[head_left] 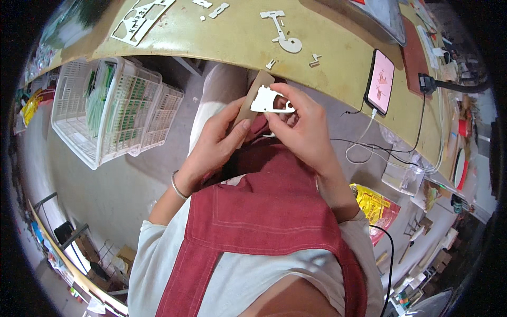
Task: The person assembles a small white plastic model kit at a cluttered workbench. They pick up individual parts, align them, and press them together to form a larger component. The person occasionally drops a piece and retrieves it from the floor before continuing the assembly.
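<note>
My left hand [221, 133] grips a flat brown strip [260, 84], which looks like a sanding board, though its surface is too small to tell. It is held at a slant above my lap. In my right hand [303, 119] is a thin white cut-out piece [263, 100] with a notched edge and a curved hook at one end, pinched between thumb and fingers. The white piece lies against or just in front of the strip; whether they touch, I cannot tell. On the table [222, 39] beyond lie a white round-ended piece [289, 45] and small white bits [315, 59].
A white cut-out sheet [124, 36] lies at the table's far left. A phone [380, 84] with a lit screen and cable rests at the right, near a black clamp [426, 83]. White plastic crates [142, 108] stand on the floor at left, a yellow-red bag [372, 206] at right.
</note>
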### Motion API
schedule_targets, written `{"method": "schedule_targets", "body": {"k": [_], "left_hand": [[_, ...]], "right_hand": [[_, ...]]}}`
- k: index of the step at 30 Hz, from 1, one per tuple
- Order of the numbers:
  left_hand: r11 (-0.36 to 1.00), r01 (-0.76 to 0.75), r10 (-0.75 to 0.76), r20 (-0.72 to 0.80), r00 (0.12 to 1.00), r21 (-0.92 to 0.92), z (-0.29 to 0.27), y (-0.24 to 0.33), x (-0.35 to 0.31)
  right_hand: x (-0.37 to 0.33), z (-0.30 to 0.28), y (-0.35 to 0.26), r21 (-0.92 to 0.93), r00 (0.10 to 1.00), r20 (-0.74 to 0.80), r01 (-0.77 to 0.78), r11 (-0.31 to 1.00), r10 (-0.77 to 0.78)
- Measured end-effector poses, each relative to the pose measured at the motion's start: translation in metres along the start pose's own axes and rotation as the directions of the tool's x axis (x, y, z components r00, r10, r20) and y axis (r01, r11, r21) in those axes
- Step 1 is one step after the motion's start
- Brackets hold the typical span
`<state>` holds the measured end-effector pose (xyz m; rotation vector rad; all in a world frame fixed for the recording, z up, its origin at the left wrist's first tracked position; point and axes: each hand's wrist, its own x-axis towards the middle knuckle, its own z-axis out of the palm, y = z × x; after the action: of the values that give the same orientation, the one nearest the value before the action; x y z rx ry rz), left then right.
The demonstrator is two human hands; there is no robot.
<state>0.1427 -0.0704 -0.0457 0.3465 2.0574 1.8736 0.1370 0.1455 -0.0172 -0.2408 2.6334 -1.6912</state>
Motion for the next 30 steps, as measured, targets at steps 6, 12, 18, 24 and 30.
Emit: {"method": "schedule_targets", "body": {"k": [6,12,18,24,30], "left_hand": [[0.999,0.024,-0.024,0.01,1.0,0.036,0.001,0.003,0.003],[0.98,-0.036,0.035,0.01,0.999,0.198,0.001,0.006,0.005],[0.945,-0.188,0.196,-0.006,0.981,0.268,0.007,0.002,0.007],[0.932,-0.204,0.21,0.012,0.978,0.301,0.004,0.005,0.007],[0.947,-0.166,0.169,0.012,0.985,0.274,0.001,0.014,0.003]], "right_hand": [[0.001,-0.001,-0.005,-0.058,1.0,-0.014,-0.011,0.998,0.011],[0.0,-0.001,-0.003,-0.124,0.997,-0.041,0.056,0.991,-0.061],[-0.003,-0.002,-0.001,-0.151,0.992,-0.067,0.096,0.984,-0.107],[-0.005,-0.001,0.002,-0.121,0.985,-0.075,0.146,0.982,-0.156],[-0.005,-0.001,0.001,-0.06,0.992,-0.051,0.108,0.992,-0.111]]}}
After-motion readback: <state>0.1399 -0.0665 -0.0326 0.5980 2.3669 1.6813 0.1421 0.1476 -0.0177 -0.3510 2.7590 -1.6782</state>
